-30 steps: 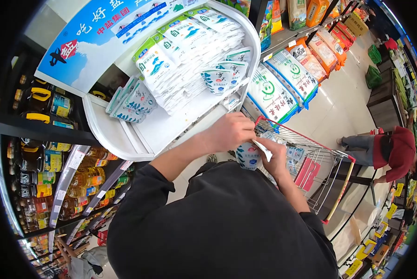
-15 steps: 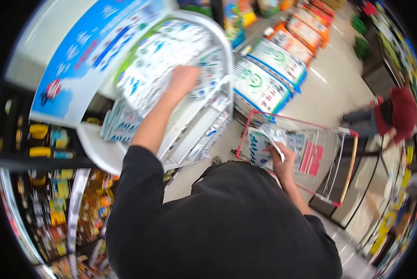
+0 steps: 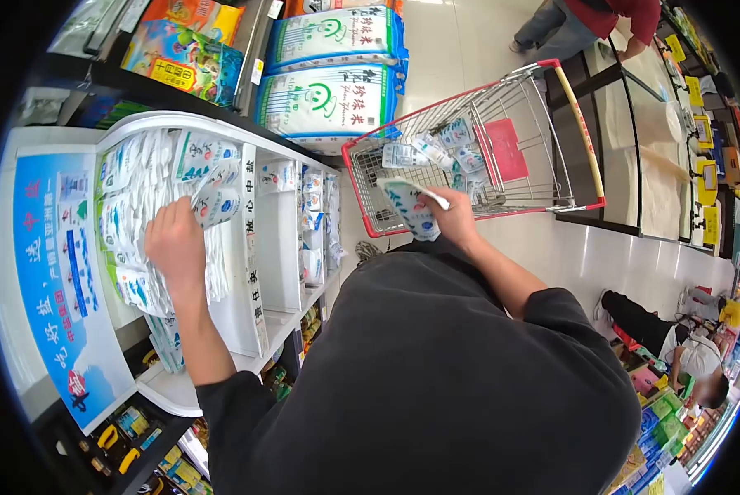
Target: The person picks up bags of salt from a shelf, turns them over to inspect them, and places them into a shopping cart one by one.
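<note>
My left hand (image 3: 177, 246) is over the white display stand, with its fingers closed on the edge of a white and teal salt bag (image 3: 218, 203). Rows of upright salt bags (image 3: 143, 186) fill the stand's top tray around that hand. Off to the right, my right hand (image 3: 454, 218) grips another salt bag (image 3: 409, 208) by its top edge, in front of the shopping cart (image 3: 502, 216). Several loose salt bags (image 3: 432, 150) lie inside the cart's wire basket.
The white stand (image 3: 258, 318) has lower shelves with more packets. Large rice sacks (image 3: 328, 101) are stacked behind it. A person in a red top (image 3: 630, 15) is beyond the cart, and another person (image 3: 693, 353) is at the right. A blue sign (image 3: 71, 280) borders the stand.
The whole view has turned, so the stand and cart appear in different places. My left hand now has a salt bag partly raised from the rows; my right hand still grips its bag.
</note>
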A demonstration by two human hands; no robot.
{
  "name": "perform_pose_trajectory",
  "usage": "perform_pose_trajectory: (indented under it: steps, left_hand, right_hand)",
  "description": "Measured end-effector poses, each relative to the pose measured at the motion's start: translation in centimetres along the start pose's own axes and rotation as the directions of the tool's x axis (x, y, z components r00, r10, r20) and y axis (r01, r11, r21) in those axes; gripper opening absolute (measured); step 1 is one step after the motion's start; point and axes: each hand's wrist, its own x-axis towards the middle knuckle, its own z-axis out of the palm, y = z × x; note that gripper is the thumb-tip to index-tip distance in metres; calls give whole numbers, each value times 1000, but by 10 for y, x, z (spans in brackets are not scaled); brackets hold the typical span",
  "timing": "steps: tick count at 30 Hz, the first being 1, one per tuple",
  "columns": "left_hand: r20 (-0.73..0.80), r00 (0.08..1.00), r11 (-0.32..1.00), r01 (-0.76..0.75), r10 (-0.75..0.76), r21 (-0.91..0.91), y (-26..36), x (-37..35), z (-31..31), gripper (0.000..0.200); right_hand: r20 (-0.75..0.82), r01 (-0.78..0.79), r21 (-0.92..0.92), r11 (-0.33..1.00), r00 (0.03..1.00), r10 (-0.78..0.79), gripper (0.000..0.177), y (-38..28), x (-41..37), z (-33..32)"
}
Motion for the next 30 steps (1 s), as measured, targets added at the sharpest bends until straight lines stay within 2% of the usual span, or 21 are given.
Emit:
perform_pose_trajectory:
  steps: [1, 2, 3, 4, 6, 8, 10, 12, 14, 16, 17, 19, 20, 22, 23, 25, 26, 28, 29, 30]
  left_hand:
    - [14, 1000, 1000, -7, 7, -3, 8, 0, -9, 14]
    - [9, 1000, 994, 9, -8, -111, 18, -1, -17, 16]
    - [4, 1000, 976, 27, -26, -216, 29, 0, -21, 18]
    - [17, 1000, 976, 23, -20, -217, 42, -2, -20, 18]
    - [149, 989, 911, 51, 11, -408, 76, -10, 0, 18]
    - [251, 968, 826, 134, 10, -547, 119, -24, 36, 13]
    - [370, 928, 786, 198, 43, -586, 165, -38, 73, 7]
    - [527, 847, 736, 315, 67, -599, 213, -38, 107, 3]
    - [632, 767, 685, 402, 111, -608, 252, -49, 159, 14]
    - [684, 719, 678, 443, 122, -587, 289, -50, 211, 18]
    - [722, 680, 673, 473, 131, -568, 309, -51, 235, 23]
    - [755, 638, 656, 506, 151, -560, 348, -41, 282, 28]
    - [760, 628, 644, 515, 167, -566, 369, -41, 312, 27]
    - [769, 609, 631, 522, 196, -574, 408, -37, 364, 27]
    - [772, 601, 632, 520, 208, -575, 426, -33, 388, 28]
    - [764, 602, 649, 490, 231, -582, 457, -29, 438, 25]
    - [748, 617, 667, 454, 243, -591, 472, -25, 460, 23]
    - [753, 591, 670, 437, 289, -600, 490, 5, 476, 24]
    - [750, 570, 672, 413, 336, -615, 498, 22, 480, 24]
    - [754, 559, 672, 415, 344, -614, 507, 36, 484, 24]
  right_hand:
    - [-42, -79, -40, 996, 996, 77, 16, 19, 10, -2]
    - [-84, -160, -77, 984, 985, 154, 17, 38, 19, -2]
    - [-79, -172, -73, 982, 983, 166, 17, 57, 30, -2]
    - [-137, -237, -73, 969, 965, 226, 20, 77, 41, -2]
    - [-188, -320, -63, 945, 934, 304, 24, 121, 66, -1]
    - [-211, -384, -246, 890, 918, 337, 27, 174, 85, 4]
    - [-223, -421, -235, 876, 901, 373, 30, 237, 101, 19]
    - [-307, -523, -227, 822, 839, 449, 33, 279, 110, 26]
    - [-272, -584, -241, 775, 807, 524, 34, 307, 122, 29]
    - [-365, -663, -266, 699, 741, 564, 37, 344, 129, 40]
    - [-351, -676, -280, 681, 733, 583, 37, 362, 132, 42]
    - [-395, -765, -117, 633, 621, 677, 40, 386, 138, 40]
    - [-393, -777, -127, 616, 610, 688, 40, 409, 141, 44]
    - [-555, -788, 149, 597, 433, 710, 49, 455, 140, 51]
    - [-557, -796, 144, 588, 426, 712, 49, 467, 141, 51]
    - [-543, -650, 459, 605, 333, 771, 54, 483, 140, 51]
    - [-543, -657, 457, 600, 328, 773, 54, 487, 140, 47]
    - [-446, -647, 606, 463, 207, 871, 51, 495, 136, 41]
    - [-442, -653, 607, 453, 196, 875, 51, 511, 130, 41]
    - [-515, -658, 570, 493, 181, 838, 50, 531, 121, 40]
